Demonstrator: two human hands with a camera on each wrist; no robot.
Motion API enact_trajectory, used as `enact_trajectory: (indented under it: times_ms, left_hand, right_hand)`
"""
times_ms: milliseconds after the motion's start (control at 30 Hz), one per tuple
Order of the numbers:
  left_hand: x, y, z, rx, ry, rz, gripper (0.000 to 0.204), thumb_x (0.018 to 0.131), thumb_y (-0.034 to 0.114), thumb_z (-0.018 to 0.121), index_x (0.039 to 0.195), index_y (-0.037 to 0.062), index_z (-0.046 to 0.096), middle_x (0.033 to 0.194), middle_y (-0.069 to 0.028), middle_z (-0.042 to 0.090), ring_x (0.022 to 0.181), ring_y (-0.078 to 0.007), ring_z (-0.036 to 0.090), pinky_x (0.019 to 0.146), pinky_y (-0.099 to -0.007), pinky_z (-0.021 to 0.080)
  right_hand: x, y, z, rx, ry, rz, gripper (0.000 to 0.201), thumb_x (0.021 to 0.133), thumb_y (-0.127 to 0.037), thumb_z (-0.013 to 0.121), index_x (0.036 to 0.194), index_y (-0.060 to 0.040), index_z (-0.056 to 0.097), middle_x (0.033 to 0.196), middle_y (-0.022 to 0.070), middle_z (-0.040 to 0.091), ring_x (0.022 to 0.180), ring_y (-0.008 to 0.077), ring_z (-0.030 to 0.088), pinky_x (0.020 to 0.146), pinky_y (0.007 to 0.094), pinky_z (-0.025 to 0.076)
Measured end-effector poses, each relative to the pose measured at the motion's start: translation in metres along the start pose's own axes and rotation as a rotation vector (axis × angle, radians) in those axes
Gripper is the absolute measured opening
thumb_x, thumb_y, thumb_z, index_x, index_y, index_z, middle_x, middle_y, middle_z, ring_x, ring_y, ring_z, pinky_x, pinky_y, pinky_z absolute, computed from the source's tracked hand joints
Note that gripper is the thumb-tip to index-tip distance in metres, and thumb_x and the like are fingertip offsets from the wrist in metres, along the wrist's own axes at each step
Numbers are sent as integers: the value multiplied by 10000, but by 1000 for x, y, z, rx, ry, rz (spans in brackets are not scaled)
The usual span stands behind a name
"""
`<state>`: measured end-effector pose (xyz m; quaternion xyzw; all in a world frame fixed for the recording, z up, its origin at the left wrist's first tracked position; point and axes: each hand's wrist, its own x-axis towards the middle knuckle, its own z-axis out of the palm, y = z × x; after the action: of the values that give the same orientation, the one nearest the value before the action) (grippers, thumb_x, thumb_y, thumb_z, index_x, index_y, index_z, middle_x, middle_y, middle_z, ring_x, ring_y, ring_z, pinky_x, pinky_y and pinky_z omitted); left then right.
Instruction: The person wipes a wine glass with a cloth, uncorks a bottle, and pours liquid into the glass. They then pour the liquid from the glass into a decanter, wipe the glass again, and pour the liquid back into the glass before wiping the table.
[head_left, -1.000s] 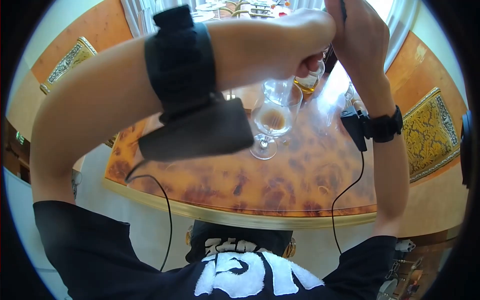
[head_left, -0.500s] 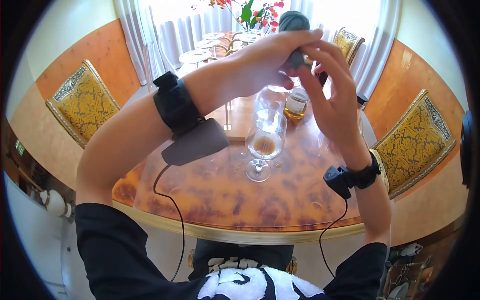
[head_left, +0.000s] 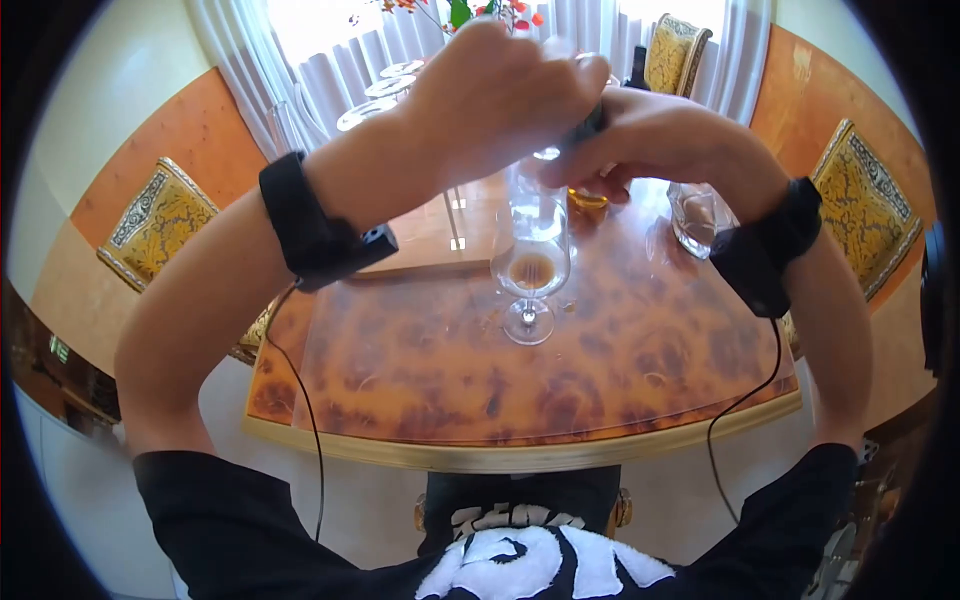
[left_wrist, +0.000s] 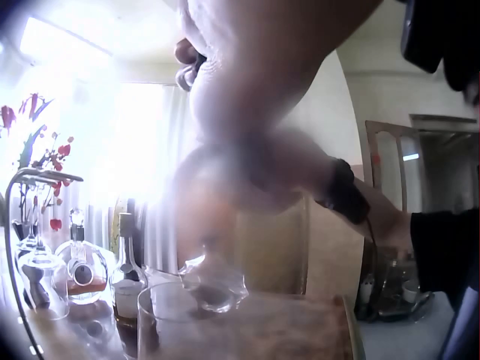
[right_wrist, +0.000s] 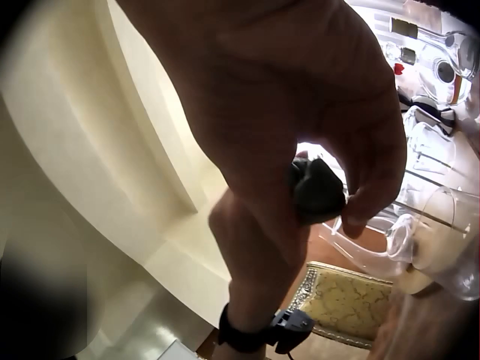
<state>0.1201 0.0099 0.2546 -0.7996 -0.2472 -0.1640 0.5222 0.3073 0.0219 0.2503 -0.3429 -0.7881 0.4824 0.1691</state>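
Note:
Both hands are raised together over the far half of the table, above and beyond a stemmed glass (head_left: 530, 262) with a little brown liquid in its bowl. My left hand (head_left: 495, 95) is curled into a fist, knuckles up, at one end of a dark green bundle that looks like twisted cloth (head_left: 590, 124). My right hand (head_left: 665, 140) grips the other end, thumb and fingers round it. In the right wrist view the folded end of the bundle shows between right thumb and fingers; the rest is hidden in the hands.
A bottle with amber liquid (head_left: 587, 199) stands behind the glass, and a faceted glass vessel (head_left: 695, 218) to the right. A wooden board (head_left: 430, 262) lies at left. A round decanter (left_wrist: 82, 274) appears in the left wrist view. Patterned chairs (head_left: 160, 215) flank the table.
The left hand has turned knuckles up, and the right hand has swung over to grip the bundle from the right. The green bundle, which stuck up above the hands, is now mostly covered.

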Motion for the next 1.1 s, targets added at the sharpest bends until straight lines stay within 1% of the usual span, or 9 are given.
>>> enact_trajectory:
  times_ms: [67, 100, 167, 300, 367, 500, 533, 967, 1100]
  left_hand:
    - [7, 2, -5, 124, 5, 52, 108, 859, 206, 646, 892, 116, 597, 741, 5, 648, 656, -142, 701, 470, -279, 486]
    - [11, -13, 12, 104, 300, 216, 215, 913, 219, 668, 761, 139, 539, 602, 44, 531, 486, -95, 574, 397, -250, 374]
    - [22, 0, -21, 13, -459, 5, 224, 903, 288, 648, 819, 80, 651, 704, -22, 662, 639, -165, 648, 559, -306, 470]
    - [11, 0, -21, -101, -406, 100, 179, 814, 240, 694, 723, 86, 705, 707, -59, 711, 663, -227, 717, 548, -356, 515]
    - [5, 6, -4, -171, -455, 69, 180, 829, 209, 683, 718, 77, 736, 719, -73, 710, 666, -234, 710, 580, -379, 534]
    - [-13, 21, 14, -286, -507, -36, 156, 825, 190, 679, 761, 71, 758, 725, -103, 712, 687, -257, 717, 611, -391, 553]
    - [-13, 22, 11, -358, -574, -114, 162, 831, 189, 665, 809, 57, 756, 730, -95, 708, 698, -245, 710, 637, -384, 553]
    - [-12, 20, -7, -1002, -915, -790, 185, 876, 235, 612, 846, 62, 673, 670, -16, 602, 630, -169, 578, 601, -341, 470]
    - [-24, 0, -18, -1097, -983, -754, 188, 894, 256, 596, 825, 84, 626, 664, 2, 546, 617, -154, 513, 583, -331, 422]
  right_hand:
    - [8, 3, 3, 120, 58, -25, 170, 829, -97, 807, 897, 12, 696, 745, 50, 659, 592, 108, 628, 498, 241, 497]
    - [8, -2, 9, 155, 101, -35, 152, 833, -72, 797, 912, 15, 701, 732, 43, 659, 594, 108, 635, 499, 241, 500]
    - [7, 0, 18, 134, 202, -21, 132, 858, -68, 772, 932, 19, 707, 648, -1, 576, 517, 74, 531, 445, 228, 399]
    - [18, 14, 18, 45, 81, 24, 117, 847, -124, 759, 871, -26, 700, 605, -52, 375, 487, 69, 248, 453, 258, 172]
    - [25, 14, 29, -384, 323, 178, 126, 766, -112, 768, 843, -37, 702, 616, -35, 439, 499, 102, 331, 455, 291, 256]
    - [48, 69, 24, -798, 429, -219, 222, 755, -138, 728, 933, -6, 713, 703, 119, 642, 627, 195, 609, 598, 396, 478]
    - [46, 63, 28, -850, 441, -130, 204, 749, -157, 752, 908, -41, 698, 704, 132, 647, 646, 236, 652, 617, 411, 506]
    - [49, 46, 26, -1274, 499, -477, 113, 813, -152, 708, 755, -59, 684, 636, 152, 641, 555, 319, 637, 540, 417, 506]
    - [49, 36, 28, -1366, 476, -450, 85, 730, -170, 733, 692, -94, 730, 645, 139, 672, 585, 307, 675, 545, 409, 527]
